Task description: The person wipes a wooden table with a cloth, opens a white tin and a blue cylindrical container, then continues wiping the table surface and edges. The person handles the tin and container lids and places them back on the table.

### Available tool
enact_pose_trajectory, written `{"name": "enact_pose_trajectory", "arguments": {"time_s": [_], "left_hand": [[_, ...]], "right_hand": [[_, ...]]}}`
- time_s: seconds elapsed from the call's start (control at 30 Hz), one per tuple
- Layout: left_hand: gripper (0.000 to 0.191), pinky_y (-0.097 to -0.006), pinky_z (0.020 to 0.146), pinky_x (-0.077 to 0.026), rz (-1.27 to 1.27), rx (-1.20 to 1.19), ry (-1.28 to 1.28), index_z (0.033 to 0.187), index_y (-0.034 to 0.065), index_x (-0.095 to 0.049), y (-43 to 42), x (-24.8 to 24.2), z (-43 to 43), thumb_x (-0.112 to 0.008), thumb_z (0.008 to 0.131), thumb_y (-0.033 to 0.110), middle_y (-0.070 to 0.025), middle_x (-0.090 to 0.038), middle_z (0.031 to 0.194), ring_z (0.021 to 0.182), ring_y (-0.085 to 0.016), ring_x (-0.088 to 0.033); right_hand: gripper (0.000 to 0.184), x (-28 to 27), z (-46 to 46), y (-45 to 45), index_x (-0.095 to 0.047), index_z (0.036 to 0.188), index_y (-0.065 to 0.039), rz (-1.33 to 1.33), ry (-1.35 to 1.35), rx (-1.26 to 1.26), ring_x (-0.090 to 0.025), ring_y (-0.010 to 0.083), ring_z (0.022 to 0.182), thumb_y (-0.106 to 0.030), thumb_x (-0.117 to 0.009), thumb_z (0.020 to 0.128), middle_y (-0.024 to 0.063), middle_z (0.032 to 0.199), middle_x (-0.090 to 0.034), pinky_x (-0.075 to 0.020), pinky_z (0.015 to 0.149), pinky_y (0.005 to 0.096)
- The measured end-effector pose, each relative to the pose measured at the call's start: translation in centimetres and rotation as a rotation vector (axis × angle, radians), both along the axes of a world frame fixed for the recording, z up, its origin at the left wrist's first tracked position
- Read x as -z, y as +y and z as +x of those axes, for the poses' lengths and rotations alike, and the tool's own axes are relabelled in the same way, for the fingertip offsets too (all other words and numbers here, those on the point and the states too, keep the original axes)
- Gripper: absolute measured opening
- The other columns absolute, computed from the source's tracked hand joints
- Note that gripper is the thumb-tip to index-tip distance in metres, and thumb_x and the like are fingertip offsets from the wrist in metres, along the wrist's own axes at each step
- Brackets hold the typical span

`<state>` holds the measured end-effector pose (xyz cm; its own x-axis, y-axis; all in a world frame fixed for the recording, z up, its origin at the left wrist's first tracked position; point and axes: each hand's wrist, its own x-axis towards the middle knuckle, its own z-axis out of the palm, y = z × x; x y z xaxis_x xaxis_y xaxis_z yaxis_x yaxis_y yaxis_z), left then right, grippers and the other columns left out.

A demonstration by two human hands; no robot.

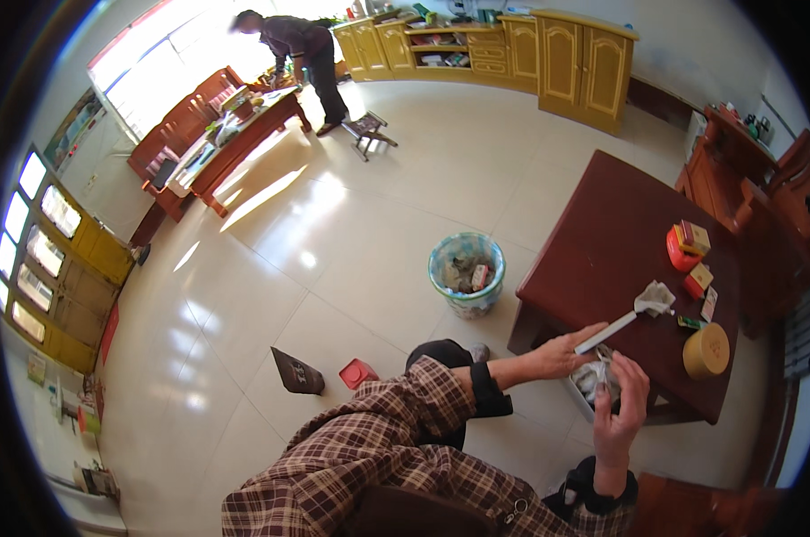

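My left hand (558, 356) reaches over the near corner of the dark red table, its fingers along a narrow white bar-like object (606, 333) that it appears to grip. Just nearer, my right hand (621, 403) is raised, with thumb and fingers curved beside some crumpled pale plastic (589, 379). Whether the right fingers pinch any of it is unclear. That plastic sits in a light-coloured open container (581, 401), partly hidden by both hands. Past the far end of the bar, a crumpled white tissue (656, 299) lies on the table (599, 235).
Small boxes (697, 280), a red container (681, 255) and a round tan container (706, 351) stand on the table. A lined waste bin (466, 303) is beside it. A red tin (358, 373) and dark scoop-shaped object (299, 373) rest on the floor. Another person (311, 50) bends over a far table.
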<state>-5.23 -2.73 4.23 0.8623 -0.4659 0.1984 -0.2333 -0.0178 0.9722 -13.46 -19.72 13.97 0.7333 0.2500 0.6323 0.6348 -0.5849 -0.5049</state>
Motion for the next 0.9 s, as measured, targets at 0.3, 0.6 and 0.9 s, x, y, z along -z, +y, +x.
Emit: {"name": "enact_pose_trajectory", "arguments": {"time_s": [0.3,0.6,0.9], "left_hand": [[0.065,-0.0355,0.108,-0.04,-0.031,0.005,-0.008,0.154,0.0081,-0.029,-0.1,0.0,-0.1,-0.057,0.099,0.025,-0.0203,-0.051,0.142,0.131,-0.03,-0.052],[0.067,-0.0331,0.116,-0.029,-0.016,-0.144,-0.124,0.151,0.0028,-0.033,0.0,0.8,0.4,-0.064,0.091,0.007,-0.0174,-0.041,0.152,0.143,-0.026,-0.036],[0.057,-0.0296,0.11,-0.033,-0.163,-0.076,0.101,0.152,0.0023,-0.032,0.8,-2.7,0.3,-0.051,0.098,0.002,-0.0109,-0.047,0.146,0.132,-0.018,-0.044]], "right_hand": [[0.028,0.3,-0.2,-0.1,-0.06,0.115,0.001,-0.03,0.028,-0.017,-0.054,0.0353,0.122,-0.009,-0.06,0.089,0.0171,0.13,-0.06,-0.0413,0.105,0.0452],[0.027,1.3,0.4,-1.1,-0.06,0.117,0.004,0.261,-0.023,0.065,-0.058,0.0338,0.118,-0.006,-0.058,0.092,0.0195,0.13,-0.06,-0.0456,0.101,0.0416],[0.028,1.7,0.5,-0.8,-0.059,0.123,0.002,0.165,-0.044,0.08,-0.055,0.0295,0.117,0.0,-0.049,0.096,0.0119,0.115,-0.068,-0.0428,0.102,0.0383]]}}
